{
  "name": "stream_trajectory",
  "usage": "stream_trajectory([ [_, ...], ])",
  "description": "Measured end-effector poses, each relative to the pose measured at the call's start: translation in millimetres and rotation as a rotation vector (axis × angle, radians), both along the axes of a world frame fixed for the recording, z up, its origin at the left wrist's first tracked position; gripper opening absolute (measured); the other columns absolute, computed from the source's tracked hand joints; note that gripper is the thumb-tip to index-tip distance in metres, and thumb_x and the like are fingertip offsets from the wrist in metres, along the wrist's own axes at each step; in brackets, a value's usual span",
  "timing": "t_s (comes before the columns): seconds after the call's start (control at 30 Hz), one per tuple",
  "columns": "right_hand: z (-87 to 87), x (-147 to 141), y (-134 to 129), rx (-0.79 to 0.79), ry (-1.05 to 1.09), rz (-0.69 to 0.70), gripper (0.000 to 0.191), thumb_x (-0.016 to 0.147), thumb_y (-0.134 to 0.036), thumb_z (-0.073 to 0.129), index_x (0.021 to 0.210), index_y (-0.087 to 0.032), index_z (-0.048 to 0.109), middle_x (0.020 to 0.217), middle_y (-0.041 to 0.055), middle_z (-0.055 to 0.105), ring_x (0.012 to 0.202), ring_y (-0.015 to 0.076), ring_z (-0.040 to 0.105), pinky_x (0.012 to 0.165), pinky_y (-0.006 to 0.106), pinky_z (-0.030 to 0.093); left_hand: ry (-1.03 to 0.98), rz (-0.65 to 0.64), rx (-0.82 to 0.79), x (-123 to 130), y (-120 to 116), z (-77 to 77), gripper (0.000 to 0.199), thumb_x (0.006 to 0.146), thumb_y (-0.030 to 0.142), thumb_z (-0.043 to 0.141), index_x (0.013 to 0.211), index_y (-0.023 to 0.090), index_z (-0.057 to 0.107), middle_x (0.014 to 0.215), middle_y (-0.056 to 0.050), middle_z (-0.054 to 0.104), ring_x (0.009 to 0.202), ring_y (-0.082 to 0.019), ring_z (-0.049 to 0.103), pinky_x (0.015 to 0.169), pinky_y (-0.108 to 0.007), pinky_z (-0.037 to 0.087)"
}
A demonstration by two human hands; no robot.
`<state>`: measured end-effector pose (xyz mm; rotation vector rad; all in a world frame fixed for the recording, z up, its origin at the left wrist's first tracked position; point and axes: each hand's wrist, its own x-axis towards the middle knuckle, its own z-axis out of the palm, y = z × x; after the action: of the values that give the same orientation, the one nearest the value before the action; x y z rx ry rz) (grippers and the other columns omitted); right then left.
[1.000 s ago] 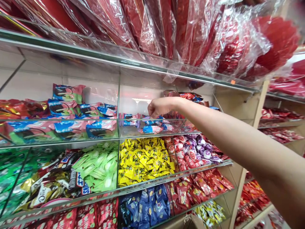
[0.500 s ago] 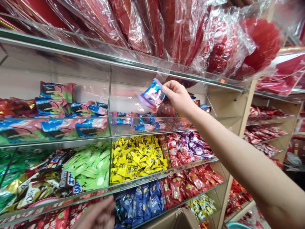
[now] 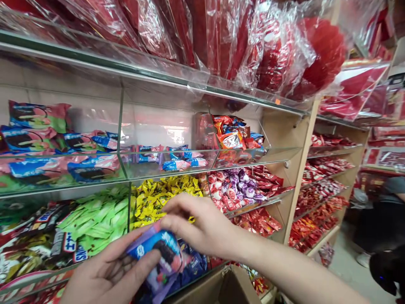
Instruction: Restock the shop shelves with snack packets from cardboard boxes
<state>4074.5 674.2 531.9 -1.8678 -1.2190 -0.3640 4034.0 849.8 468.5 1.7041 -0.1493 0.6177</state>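
Note:
A wrapped snack packet (image 3: 167, 249), blue and purple with a dark picture on it, is held low in front of the shelves. My left hand (image 3: 110, 261) grips it from the left, thumb across its front and fingers behind. At the packet's upper end is my right hand (image 3: 196, 223), its fingers bent and its thumb at the pinkish corner; part of that grip is hidden. Similar small blue and pink packets (image 3: 179, 158) lie in the shelf compartment above. Just under the packet stands an open cardboard box (image 3: 234, 287).
Clear-fronted shelves hold yellow-wrapped candies (image 3: 148, 198), green packets (image 3: 98, 223), and red and purple sweets (image 3: 237, 185). Plastic-wrapped red goods (image 3: 278, 50) overhang the upper glass shelf (image 3: 221, 88). A person in dark clothes (image 3: 376, 228) is at the far right.
My right hand has come down from the upper compartment with the packet. My left hand has risen and now grips it too. The view has turned right.

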Motion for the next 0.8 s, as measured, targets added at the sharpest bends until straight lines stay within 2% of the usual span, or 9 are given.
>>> stream_trajectory([
  [0.03, -8.9, 2, 1, 0.157, 0.136, -0.023, 0.025, 0.082, -0.04, 0.053, 0.095, -0.018, 0.051, 0.082, 0.0018, 0.058, 0.073, 0.0111, 0.055, 0.066, 0.022, 0.044, -0.002, 0.031, -0.099, 0, -4, -0.7, 0.035, 0.06, 0.04, 0.076, 0.091, 0.027, 0.066, 0.068, 0.003, 0.073, 0.059, -0.015, 0.069, 0.051, -0.017, 0.057],
  [0.1, -26.8, 7, 6, 0.358, 0.363, -0.042, 0.035, 0.077, -0.047, 0.057, 0.094, -0.018, 0.05, 0.078, 0.0, 0.054, 0.068, 0.0098, 0.052, 0.061, 0.021, 0.043, -0.06, 0.09, -0.286, 0, -15, 1.3, 0.039, 0.056, 0.039, 0.078, 0.09, 0.026, 0.063, 0.08, 0.003, 0.074, 0.072, -0.014, 0.07, 0.059, -0.014, 0.056],
  [0.2, -49.9, 11, 15, 0.472, 0.514, -0.011, 0.035, 0.076, -0.052, 0.056, 0.076, -0.017, 0.048, 0.063, -0.004, 0.047, 0.056, 0.0077, 0.045, 0.053, 0.02, 0.037, -0.022, 0.014, -0.422, 1, -27, 4.9, 0.053, 0.052, 0.04, 0.08, 0.097, 0.024, 0.057, 0.099, -0.002, 0.07, 0.091, -0.02, 0.066, 0.069, -0.02, 0.056],
  [0.27, -60.7, 14, 21, 0.521, 0.567, 0.021, 0.038, 0.074, -0.053, 0.058, 0.07, -0.018, 0.044, 0.056, -0.0056, 0.044, 0.05, 0.0073, 0.043, 0.049, 0.02, 0.034, 0.084, -0.02, -0.419, 5, -28, 4.0, 0.054, 0.054, 0.046, 0.077, 0.099, 0.022, 0.058, 0.092, -0.002, 0.07, 0.087, -0.021, 0.065, 0.063, -0.021, 0.056],
  [0.33, -68.0, 16, 24, 0.544, 0.581, 0.017, 0.039, 0.072, -0.053, 0.061, 0.069, -0.019, 0.043, 0.055, -0.0061, 0.043, 0.048, 0.0074, 0.042, 0.047, 0.02, 0.032, 0.118, 0.035, -0.391, 12, -24, 0.0, 0.049, 0.056, 0.053, 0.072, 0.091, 0.02, 0.061, 0.078, 0.0, 0.068, 0.077, -0.017, 0.064, 0.059, -0.019, 0.053],
  [0.43, -74.4, 18, 27, 0.622, 0.462, -0.116, 0.038, 0.077, -0.052, 0.055, 0.066, -0.019, 0.04, 0.057, -0.0057, 0.04, 0.051, 0.0075, 0.037, 0.049, 0.021, 0.03, 0.041, 0.151, -0.343, 21, -20, -8.3, 0.043, 0.06, 0.058, 0.067, 0.08, 0.021, 0.061, 0.061, 0.004, 0.061, 0.059, -0.012, 0.055, 0.05, -0.018, 0.046],
  [0.53, -78.0, 18, 29, 0.688, 0.313, -0.275, 0.039, 0.086, -0.049, 0.041, 0.062, -0.019, 0.036, 0.058, -0.0052, 0.035, 0.055, 0.0083, 0.035, 0.052, 0.021, 0.03, -0.031, 0.275, -0.165, 24, -22, -14.8, 0.037, 0.069, 0.058, 0.057, 0.076, 0.022, 0.058, 0.059, 0.005, 0.057, 0.056, -0.013, 0.051, 0.05, -0.021, 0.043],
  [0.67, -82.4, 18, 30, 0.707, 0.218, -0.366, 0.036, 0.089, -0.044, 0.037, 0.063, -0.019, 0.037, 0.058, -0.0051, 0.036, 0.055, 0.0085, 0.035, 0.052, 0.021, 0.031, -0.166, 0.486, 0.108, 20, -26, -18.9, 0.027, 0.078, 0.048, 0.049, 0.073, 0.022, 0.057, 0.062, 0.003, 0.056, 0.06, -0.013, 0.051, 0.058, -0.022, 0.041],
  [0.8, -85.4, 14, 26, 0.71, 0.151, -0.382, 0.034, 0.089, -0.042, 0.039, 0.063, -0.02, 0.037, 0.056, -0.0059, 0.034, 0.051, 0.008, 0.034, 0.048, 0.021, 0.03, -0.301, 0.503, 0.198, 15, -22, -21.7, 0.022, 0.08, 0.041, 0.049, 0.072, 0.022, 0.057, 0.06, 0.004, 0.056, 0.055, -0.011, 0.051, 0.054, -0.019, 0.042],
])
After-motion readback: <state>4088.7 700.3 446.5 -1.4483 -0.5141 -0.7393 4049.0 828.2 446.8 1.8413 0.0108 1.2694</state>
